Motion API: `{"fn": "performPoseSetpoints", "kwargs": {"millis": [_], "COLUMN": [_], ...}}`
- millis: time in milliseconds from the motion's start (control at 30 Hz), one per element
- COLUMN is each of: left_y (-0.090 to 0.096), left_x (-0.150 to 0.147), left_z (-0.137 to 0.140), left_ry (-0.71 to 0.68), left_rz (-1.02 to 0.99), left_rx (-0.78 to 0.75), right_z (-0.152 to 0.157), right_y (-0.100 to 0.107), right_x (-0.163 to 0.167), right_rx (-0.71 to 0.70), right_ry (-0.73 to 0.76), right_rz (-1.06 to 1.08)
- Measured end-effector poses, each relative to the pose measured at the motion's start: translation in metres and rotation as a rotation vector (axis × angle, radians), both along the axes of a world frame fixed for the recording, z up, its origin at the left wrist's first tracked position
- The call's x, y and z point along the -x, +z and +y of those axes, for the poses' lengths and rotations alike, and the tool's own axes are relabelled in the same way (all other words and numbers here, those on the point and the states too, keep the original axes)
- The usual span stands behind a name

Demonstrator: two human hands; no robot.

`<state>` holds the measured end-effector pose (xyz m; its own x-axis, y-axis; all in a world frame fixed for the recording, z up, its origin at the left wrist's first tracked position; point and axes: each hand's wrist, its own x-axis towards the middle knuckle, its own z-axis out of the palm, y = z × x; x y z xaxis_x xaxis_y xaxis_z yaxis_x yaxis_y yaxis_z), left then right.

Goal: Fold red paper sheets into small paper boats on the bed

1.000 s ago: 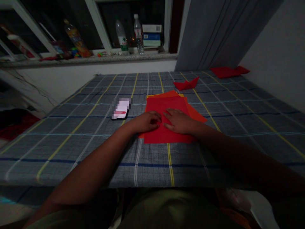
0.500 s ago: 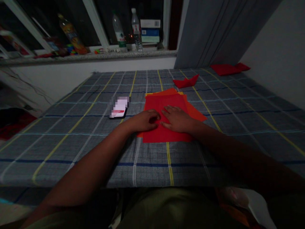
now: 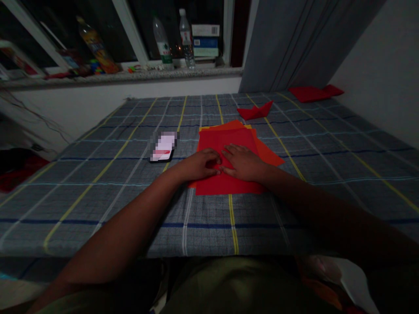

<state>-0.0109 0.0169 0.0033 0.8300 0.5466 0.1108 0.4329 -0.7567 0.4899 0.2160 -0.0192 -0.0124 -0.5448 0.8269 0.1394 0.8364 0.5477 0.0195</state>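
Observation:
A red sheet of paper [image 3: 216, 185] lies flat on top of a loose pile, with orange paper [image 3: 270, 155] and a bit of yellow sticking out beneath it. On its left part rests my left hand [image 3: 201, 165], fingers curved with thumb and fingertips apart, nothing between them. My right hand [image 3: 242, 161] lies flat on the middle of the sheet, its fingers spread toward the left hand. Beyond the pile stands a folded red paper boat [image 3: 255, 112].
A lit phone [image 3: 163, 146] lies left of the paper on the checked tablecloth [image 3: 114, 196]. Another red folded thing [image 3: 314, 93] is at the far right corner. Bottles [image 3: 163, 46] and stacked boxes [image 3: 205, 43] line the windowsill. A grey curtain [image 3: 281, 43] hangs behind.
Both hands stay on the red sheet, with the left thumb a touch nearer the right hand. The view has tilted very slightly; nothing else has visibly moved.

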Motion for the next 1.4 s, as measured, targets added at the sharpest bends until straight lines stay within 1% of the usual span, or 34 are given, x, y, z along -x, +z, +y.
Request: {"fn": "performPoseSetpoints", "kwargs": {"millis": [267,500,767,900,1033,1400], "left_y": [-0.001,0.001,0.007,0.008,0.008,0.009], "left_x": [-0.001,0.000,0.011,0.013,0.013,0.012], "left_z": [0.000,0.000,0.004,0.005,0.005,0.003], "left_ry": [0.022,0.014,-0.073,-0.105,-0.115,-0.099], "left_rz": [0.013,0.017,0.064,0.052,0.043,0.038], "left_rx": [-0.016,-0.014,0.066,0.094,0.085,0.078], "right_z": [0.000,0.001,0.007,0.007,0.006,0.003], "right_y": [0.003,-0.003,-0.006,-0.006,-0.006,-0.007], "right_x": [-0.001,-0.008,-0.015,-0.016,-0.015,-0.014], "right_rx": [0.030,0.067,0.125,0.115,0.106,0.068], "right_ry": [0.029,0.066,0.103,0.098,0.105,0.116], "right_rz": [0.045,0.043,0.070,0.081,0.063,0.064]}}
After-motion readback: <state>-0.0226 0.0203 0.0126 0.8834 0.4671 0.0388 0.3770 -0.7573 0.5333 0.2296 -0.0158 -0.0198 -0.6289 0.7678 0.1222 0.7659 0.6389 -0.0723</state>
